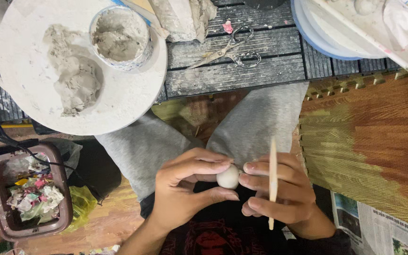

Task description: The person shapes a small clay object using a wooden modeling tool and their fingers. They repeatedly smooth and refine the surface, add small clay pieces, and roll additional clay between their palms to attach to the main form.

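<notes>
A small pale clay ball (228,177) sits between the fingertips of both hands, over my lap. My left hand (185,189) pinches it from the left with thumb and fingers. My right hand (279,193) touches the ball with its fingertips and also grips a thin wooden stick (273,182) that stands roughly upright across its fingers. My grey trouser legs (256,123) lie beneath the hands.
A round white board (24,71) at upper left carries a lump of grey clay (74,80) and a clay-smeared cup (120,37). Scissors (230,49) lie on dark slats. A brown bin of scraps (29,191) stands at left. White trays (355,28) sit upper right; newspaper (383,231) lies lower right.
</notes>
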Demonstrator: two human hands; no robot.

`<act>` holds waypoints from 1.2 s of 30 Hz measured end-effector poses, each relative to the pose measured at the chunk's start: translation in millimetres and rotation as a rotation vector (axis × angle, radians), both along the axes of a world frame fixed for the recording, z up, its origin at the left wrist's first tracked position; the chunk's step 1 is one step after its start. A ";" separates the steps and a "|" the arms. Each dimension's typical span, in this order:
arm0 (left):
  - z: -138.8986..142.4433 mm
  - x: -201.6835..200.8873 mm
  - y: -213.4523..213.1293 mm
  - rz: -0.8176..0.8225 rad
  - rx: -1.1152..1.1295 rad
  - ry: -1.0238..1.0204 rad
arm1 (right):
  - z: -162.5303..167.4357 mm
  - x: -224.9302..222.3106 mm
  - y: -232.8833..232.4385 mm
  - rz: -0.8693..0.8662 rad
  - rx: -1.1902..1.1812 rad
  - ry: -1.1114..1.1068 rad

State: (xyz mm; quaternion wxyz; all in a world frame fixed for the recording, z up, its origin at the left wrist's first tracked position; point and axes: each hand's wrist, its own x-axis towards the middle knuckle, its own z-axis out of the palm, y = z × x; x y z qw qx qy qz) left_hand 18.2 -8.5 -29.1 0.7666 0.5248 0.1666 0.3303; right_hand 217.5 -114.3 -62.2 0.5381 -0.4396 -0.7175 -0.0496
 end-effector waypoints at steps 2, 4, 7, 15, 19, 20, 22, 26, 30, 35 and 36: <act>-0.9 -0.5 0.7 -0.015 -0.063 -0.041 | -1.7 -0.9 3.5 0.087 -0.021 0.151; -1.1 -1.3 1.3 -0.030 -0.098 -0.058 | -3.1 -1.4 6.7 0.129 -0.010 0.239; 0.1 -2.1 2.8 -0.058 -0.082 -0.040 | -6.4 -1.9 10.8 0.150 0.041 0.281; 10.4 -1.7 8.1 -0.113 -0.392 -0.015 | -22.1 18.6 -11.3 0.392 0.059 0.911; 15.0 -2.3 5.1 -0.101 -0.140 -0.055 | -25.0 28.6 -27.6 0.416 0.009 1.278; 15.4 -2.2 3.6 -0.086 -0.102 -0.036 | -23.8 29.5 -30.5 0.367 -0.028 1.315; 16.2 -3.3 1.9 -0.080 -0.052 0.001 | -20.4 27.4 -33.2 0.303 -0.117 1.328; 16.8 -5.2 0.1 -0.101 0.004 0.037 | -10.2 13.5 -33.5 0.232 -0.262 1.288; 17.9 -5.2 -0.6 -0.083 0.013 0.052 | -2.4 7.0 -29.1 0.157 -0.307 1.276; 20.7 -5.3 -1.3 -0.036 0.145 0.078 | 1.4 4.1 -27.5 0.164 -0.309 1.287; 21.0 -5.5 -1.3 -0.027 0.186 0.087 | 1.5 3.4 -27.6 0.155 -0.310 1.287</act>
